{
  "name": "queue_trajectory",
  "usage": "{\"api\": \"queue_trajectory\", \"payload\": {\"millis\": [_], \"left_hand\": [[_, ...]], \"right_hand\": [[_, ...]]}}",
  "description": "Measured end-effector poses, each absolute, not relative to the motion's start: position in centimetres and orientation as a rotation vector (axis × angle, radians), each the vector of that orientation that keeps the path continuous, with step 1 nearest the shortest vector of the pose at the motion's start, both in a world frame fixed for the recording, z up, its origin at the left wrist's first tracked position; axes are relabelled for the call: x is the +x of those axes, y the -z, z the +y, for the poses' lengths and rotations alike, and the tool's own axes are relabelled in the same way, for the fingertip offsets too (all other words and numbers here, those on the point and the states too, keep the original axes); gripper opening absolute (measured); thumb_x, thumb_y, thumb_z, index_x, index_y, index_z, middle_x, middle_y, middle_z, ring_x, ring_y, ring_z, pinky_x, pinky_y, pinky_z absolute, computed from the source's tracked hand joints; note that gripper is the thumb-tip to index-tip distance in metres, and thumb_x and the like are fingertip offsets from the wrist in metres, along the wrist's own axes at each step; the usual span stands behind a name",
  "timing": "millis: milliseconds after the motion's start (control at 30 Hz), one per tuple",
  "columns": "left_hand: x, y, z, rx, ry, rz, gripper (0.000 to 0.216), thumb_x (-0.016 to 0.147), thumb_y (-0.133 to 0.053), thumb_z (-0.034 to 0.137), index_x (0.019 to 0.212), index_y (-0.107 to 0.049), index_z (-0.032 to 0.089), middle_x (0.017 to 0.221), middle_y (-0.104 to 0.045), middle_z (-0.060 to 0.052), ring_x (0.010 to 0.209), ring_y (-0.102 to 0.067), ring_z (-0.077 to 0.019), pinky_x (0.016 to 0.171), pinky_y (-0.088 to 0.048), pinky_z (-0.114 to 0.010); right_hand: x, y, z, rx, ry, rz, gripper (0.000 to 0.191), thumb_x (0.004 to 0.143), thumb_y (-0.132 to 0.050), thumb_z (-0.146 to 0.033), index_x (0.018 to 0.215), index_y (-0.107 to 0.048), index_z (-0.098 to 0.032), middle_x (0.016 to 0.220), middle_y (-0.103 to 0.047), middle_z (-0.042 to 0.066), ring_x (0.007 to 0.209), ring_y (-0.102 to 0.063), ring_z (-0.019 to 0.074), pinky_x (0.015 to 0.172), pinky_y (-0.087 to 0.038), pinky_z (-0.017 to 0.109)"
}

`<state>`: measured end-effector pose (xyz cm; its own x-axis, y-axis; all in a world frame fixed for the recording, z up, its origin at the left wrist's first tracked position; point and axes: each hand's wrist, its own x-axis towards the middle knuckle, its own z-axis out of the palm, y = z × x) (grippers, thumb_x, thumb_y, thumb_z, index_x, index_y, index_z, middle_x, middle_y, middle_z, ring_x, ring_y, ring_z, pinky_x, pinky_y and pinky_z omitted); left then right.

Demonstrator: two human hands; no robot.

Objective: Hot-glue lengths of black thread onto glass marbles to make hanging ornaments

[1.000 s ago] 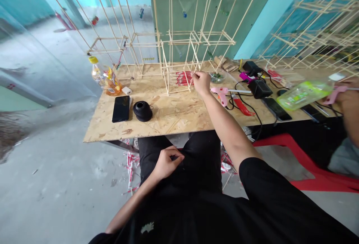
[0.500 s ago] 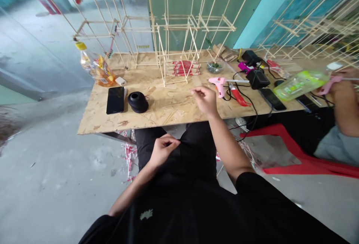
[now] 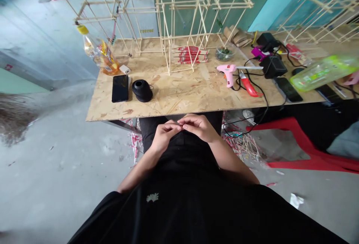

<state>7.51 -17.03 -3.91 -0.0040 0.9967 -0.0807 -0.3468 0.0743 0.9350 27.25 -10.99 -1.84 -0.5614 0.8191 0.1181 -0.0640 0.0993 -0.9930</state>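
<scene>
Above my lap, just in front of the table edge, my left hand (image 3: 164,136) and my right hand (image 3: 199,127) meet at the fingertips. Both are closed in a pinch. Whatever lies between the fingers is too small to make out. On the table ahead are a black phone (image 3: 120,88), a round black object (image 3: 141,90) with a hole in its top, and a pink glue gun (image 3: 228,73). A frame of thin wooden sticks (image 3: 181,71) stands behind them, with red-and-white paper-wrapped sticks (image 3: 192,55) lying at its base.
Along the table stand a bottle (image 3: 108,62) with a yellow cap, a clear bowl (image 3: 225,53), a red-handled tool (image 3: 250,86), black adapters (image 3: 272,67) with cables, and a tilted green bottle (image 3: 322,74). A red chair (image 3: 291,124) is at my right. Wrappers and sticks (image 3: 244,145) litter the floor.
My right hand has come down from over the table to meet my left hand above my lap. The view has tilted lower, and the other person's arm at the right is out of sight.
</scene>
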Motion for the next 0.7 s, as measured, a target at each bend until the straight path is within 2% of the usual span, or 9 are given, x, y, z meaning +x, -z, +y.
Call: {"api": "queue_trajectory", "payload": {"millis": [233, 433, 567, 700], "left_hand": [[7.3, 3.8, -17.1, 0.9, -1.282, 0.976, 0.032, 0.073, -0.105, 0.053, 0.077, -0.092, 0.024, 0.084, -0.07, -0.004, 0.088, -0.065, -0.0168, 0.087, -0.049, -0.034], [6.7, 4.0, -17.1, 0.858, -1.159, 0.985, 0.039, 0.069, -0.107, 0.053, 0.071, -0.089, 0.019, 0.078, -0.064, -0.003, 0.08, -0.055, -0.0138, 0.079, -0.041, -0.032], [6.9, 5.0, -16.7, 0.788, -1.14, 0.954, 0.047, 0.068, -0.105, 0.061, 0.067, -0.087, 0.018, 0.074, -0.062, -0.003, 0.076, -0.052, -0.0132, 0.075, -0.04, -0.032], [7.0, 5.9, -16.4, 0.765, -1.14, 0.957, 0.044, 0.064, -0.107, 0.058, 0.07, -0.088, 0.018, 0.078, -0.066, -0.004, 0.078, -0.055, -0.0136, 0.078, -0.042, -0.032]], "right_hand": [[27.2, 1.8, -10.8, -0.698, -1.549, -1.705, 0.024, 0.096, -0.084, -0.038, 0.117, -0.091, -0.028, 0.115, -0.083, 0.008, 0.099, -0.079, 0.0202, 0.084, -0.065, 0.032], [27.1, 1.7, -10.6, -0.742, -1.527, -1.796, 0.011, 0.094, -0.088, -0.037, 0.099, -0.093, -0.028, 0.098, -0.083, 0.005, 0.089, -0.077, 0.0183, 0.081, -0.061, 0.032], [26.4, 2.1, -11.0, -0.874, -1.41, -1.788, 0.014, 0.094, -0.085, -0.038, 0.09, -0.09, -0.025, 0.097, -0.082, 0.005, 0.086, -0.075, 0.0186, 0.078, -0.059, 0.032], [25.6, 2.2, -11.3, -0.945, -1.289, -1.787, 0.021, 0.099, -0.078, -0.04, 0.088, -0.084, -0.023, 0.096, -0.08, 0.006, 0.087, -0.073, 0.0192, 0.074, -0.055, 0.032]]}}
